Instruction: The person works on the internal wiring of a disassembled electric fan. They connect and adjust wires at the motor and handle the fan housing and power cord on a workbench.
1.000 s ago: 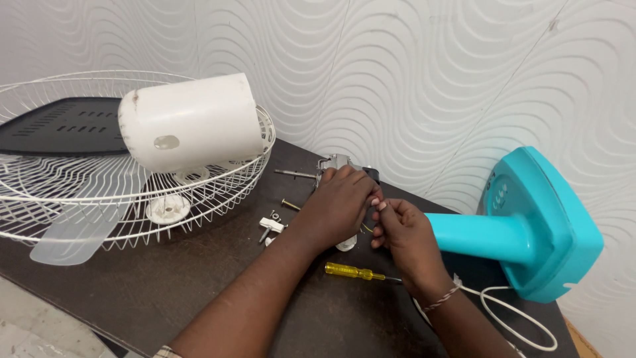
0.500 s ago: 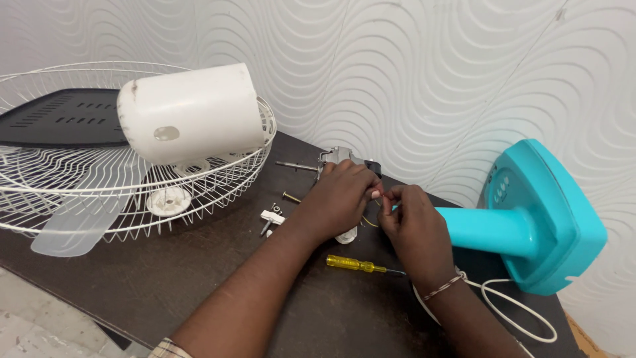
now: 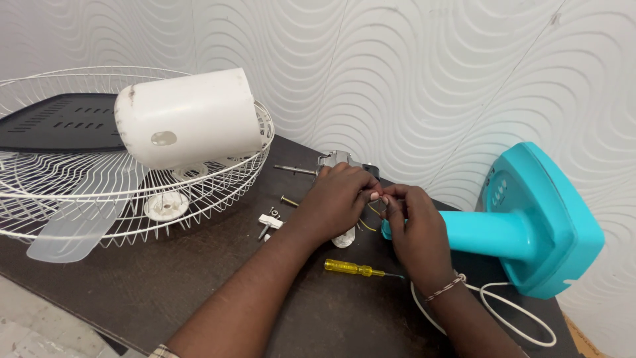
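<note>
Since the earlier frame little has changed — both hands stay together at frame centre, the left hand [image 3: 338, 199] covering the grey metal motor [image 3: 334, 159], the right hand [image 3: 414, 229] pinching thin yellow wires [image 3: 372, 211] at its fingertips. Below them lies a clear-yellow-handled screwdriver [image 3: 351, 268] on the dark matte worktop [image 3: 199, 285]. At right, the glossy teal fan base [image 3: 536, 219]; upper left — a white wire grille [image 3: 79, 192] under a smooth white plastic housing [image 3: 189, 116].

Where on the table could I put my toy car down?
Bare dark tabletop lies between the wire fan guard and the yellow screwdriver. It's crowded around both hands, left hand and right hand, with small screws and motor parts.
</note>
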